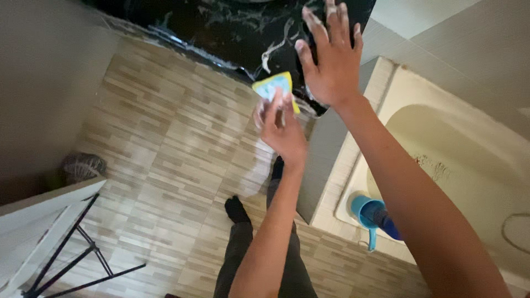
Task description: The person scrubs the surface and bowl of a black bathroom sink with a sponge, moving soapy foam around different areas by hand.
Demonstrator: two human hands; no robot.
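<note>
This is a home bathroom. At the right of the frame sits a cream bathtub (pixel 458 149) with a tiled rim, and a blue plastic dipper (pixel 369 216) rests at its lower left corner. Pale grey wall tiles (pixel 441 33) fill the upper right. A black marble-patterned surface (pixel 221 27) streaked with white soap suds runs across the top. The floor (pixel 165 138) through the middle is laid with beige wood-look tiles, wet and shiny near the centre.
</note>
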